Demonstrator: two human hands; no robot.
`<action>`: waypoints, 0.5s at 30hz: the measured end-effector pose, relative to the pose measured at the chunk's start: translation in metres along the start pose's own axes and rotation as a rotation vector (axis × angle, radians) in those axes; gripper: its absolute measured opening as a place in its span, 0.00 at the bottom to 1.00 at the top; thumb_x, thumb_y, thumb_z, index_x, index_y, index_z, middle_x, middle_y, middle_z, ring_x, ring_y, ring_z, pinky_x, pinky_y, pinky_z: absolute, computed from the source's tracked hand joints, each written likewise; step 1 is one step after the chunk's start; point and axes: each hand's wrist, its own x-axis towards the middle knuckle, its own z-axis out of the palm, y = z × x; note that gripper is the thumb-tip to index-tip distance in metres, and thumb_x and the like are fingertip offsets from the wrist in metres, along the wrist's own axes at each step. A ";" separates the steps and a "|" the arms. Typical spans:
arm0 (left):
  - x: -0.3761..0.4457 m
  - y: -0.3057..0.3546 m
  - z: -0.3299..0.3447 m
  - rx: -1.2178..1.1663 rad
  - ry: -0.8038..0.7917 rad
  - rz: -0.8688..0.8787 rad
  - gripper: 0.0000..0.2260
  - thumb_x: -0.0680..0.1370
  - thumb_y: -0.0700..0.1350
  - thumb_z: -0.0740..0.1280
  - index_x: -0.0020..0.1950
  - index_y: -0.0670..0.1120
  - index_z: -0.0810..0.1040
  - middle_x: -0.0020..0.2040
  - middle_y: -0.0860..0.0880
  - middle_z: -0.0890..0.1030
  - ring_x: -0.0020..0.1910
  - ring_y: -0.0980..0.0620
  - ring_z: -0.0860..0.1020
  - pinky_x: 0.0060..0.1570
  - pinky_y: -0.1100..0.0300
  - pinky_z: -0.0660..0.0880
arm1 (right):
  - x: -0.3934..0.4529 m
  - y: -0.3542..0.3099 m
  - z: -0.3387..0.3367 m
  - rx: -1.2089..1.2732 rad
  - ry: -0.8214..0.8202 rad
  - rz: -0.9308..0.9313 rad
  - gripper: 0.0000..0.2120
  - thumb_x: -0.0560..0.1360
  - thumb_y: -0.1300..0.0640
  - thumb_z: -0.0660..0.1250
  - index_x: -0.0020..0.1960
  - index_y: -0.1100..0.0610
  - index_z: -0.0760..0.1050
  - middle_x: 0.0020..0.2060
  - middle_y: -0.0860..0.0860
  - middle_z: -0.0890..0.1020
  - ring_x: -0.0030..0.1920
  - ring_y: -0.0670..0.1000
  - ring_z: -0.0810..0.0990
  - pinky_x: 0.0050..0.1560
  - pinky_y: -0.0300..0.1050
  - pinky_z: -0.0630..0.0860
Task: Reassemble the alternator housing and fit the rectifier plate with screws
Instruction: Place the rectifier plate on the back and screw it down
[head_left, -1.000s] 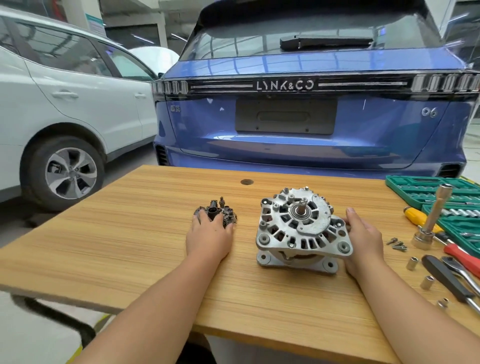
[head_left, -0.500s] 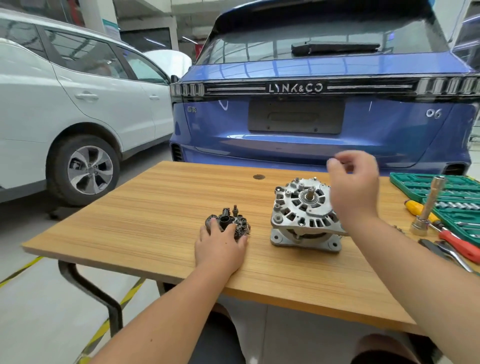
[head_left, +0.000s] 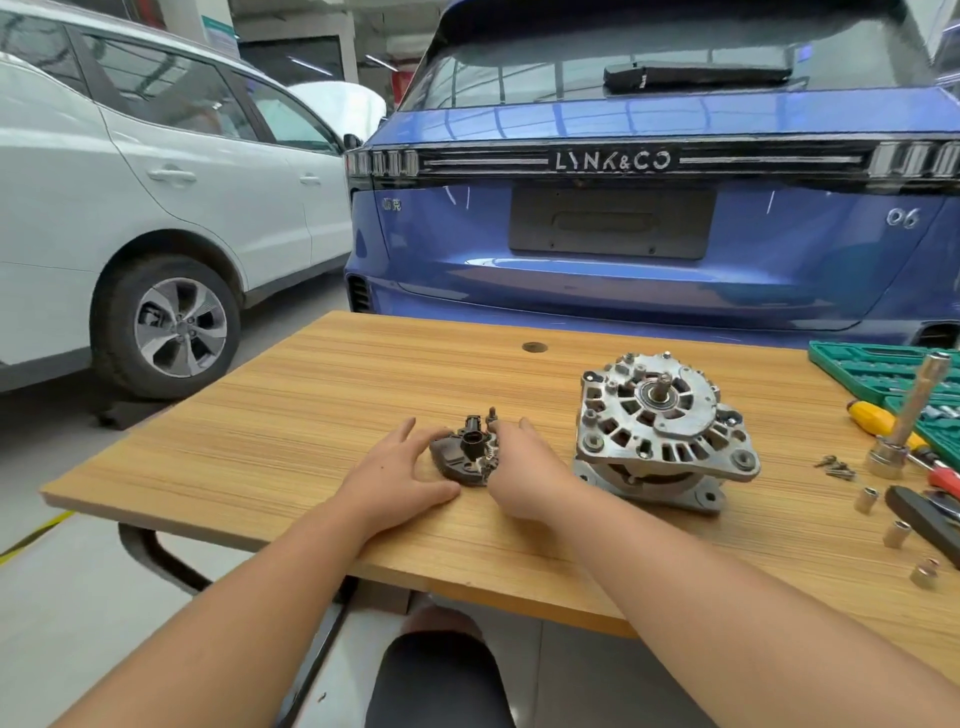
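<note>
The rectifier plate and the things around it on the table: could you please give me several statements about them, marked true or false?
1. Both hands are at the rectifier plate. True: left hand, right hand.
2. The plate is already fitted on the alternator. False: it lies on the table, left of the alternator and apart from it.
3. The right hand holds the alternator. False: it touches only the plate's right side.
4. Loose screws lie right of the alternator. True.
5. The green socket case is at the table's right. True.
</note>
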 end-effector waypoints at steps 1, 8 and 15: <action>0.004 0.001 0.000 0.019 -0.017 0.014 0.35 0.71 0.67 0.72 0.75 0.71 0.62 0.84 0.54 0.52 0.81 0.46 0.57 0.76 0.43 0.62 | 0.006 0.001 -0.001 -0.027 0.006 0.003 0.33 0.80 0.65 0.59 0.81 0.51 0.55 0.82 0.57 0.44 0.80 0.62 0.55 0.75 0.57 0.65; 0.017 -0.003 0.004 0.139 -0.020 0.124 0.34 0.71 0.74 0.66 0.75 0.67 0.66 0.79 0.57 0.65 0.77 0.51 0.64 0.76 0.45 0.58 | 0.025 0.010 -0.010 -0.158 -0.050 -0.081 0.31 0.78 0.59 0.65 0.79 0.52 0.62 0.74 0.55 0.68 0.73 0.58 0.68 0.67 0.48 0.68; 0.015 -0.006 0.005 0.068 0.007 0.150 0.31 0.70 0.72 0.68 0.72 0.65 0.71 0.72 0.60 0.74 0.70 0.53 0.71 0.72 0.47 0.66 | 0.023 0.023 -0.003 -0.142 -0.004 -0.134 0.27 0.77 0.51 0.69 0.75 0.51 0.69 0.81 0.52 0.59 0.78 0.55 0.63 0.72 0.47 0.63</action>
